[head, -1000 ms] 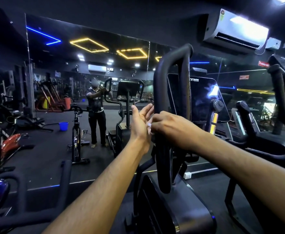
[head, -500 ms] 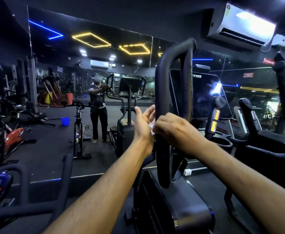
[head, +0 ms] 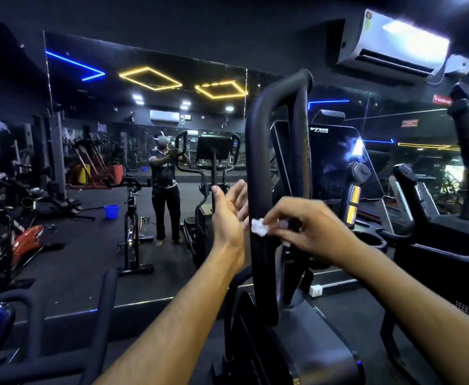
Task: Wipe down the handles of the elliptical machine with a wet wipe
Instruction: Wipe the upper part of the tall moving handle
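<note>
Head view: my right hand (head: 308,229) pinches wipe (head: 259,227) against handle (head: 261,162); left hand (head: 227,215), spread at nine o'clock; wipe could slip from loose pinch.

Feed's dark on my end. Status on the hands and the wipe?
Right hand pinches wet wipe against the handle. Left hand open beside the handle. Nothing in the way.

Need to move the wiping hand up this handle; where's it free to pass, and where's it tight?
Free: the handle is bare from the wet wipe up to its top bend. The slot between its two bars is open above the right hand. Tight: at wipe height the left hand flanks the left side; the console screen sits close behind the right.
</note>
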A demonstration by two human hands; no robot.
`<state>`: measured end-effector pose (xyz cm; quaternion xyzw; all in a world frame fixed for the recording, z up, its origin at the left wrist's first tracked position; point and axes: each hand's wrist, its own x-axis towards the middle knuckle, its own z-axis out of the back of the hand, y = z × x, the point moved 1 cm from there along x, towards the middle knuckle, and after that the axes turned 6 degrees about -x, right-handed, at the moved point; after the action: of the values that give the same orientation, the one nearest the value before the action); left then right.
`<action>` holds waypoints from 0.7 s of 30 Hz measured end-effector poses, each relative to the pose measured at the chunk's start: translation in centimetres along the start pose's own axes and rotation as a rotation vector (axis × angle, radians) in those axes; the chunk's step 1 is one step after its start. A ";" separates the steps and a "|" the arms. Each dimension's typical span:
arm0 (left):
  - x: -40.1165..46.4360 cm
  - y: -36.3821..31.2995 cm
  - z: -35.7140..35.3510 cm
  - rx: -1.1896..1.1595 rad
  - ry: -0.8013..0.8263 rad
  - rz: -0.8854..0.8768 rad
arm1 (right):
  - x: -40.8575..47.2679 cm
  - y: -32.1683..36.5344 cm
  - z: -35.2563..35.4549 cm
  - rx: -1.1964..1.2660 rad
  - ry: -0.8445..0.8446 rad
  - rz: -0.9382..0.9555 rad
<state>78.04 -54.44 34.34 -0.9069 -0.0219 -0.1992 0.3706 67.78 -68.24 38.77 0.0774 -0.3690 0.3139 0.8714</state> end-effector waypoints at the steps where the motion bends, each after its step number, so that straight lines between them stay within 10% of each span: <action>1: 0.3 -0.4 -0.4 0.003 -0.006 -0.037 | 0.5 -0.5 1.0 0.052 -0.117 -0.082; 8: 0.6 -2.8 -5.4 0.140 -0.064 -0.325 | 9.8 -4.8 2.9 0.277 -0.690 -0.445; 21: 2.0 -1.9 -5.4 0.172 -0.170 -0.453 | 4.7 -2.2 -0.9 0.304 -0.448 -0.396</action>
<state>77.64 -56.95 39.84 -0.8575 -0.2724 -0.1976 0.3892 72.08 -67.34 41.57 0.3439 -0.4782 0.1651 0.7910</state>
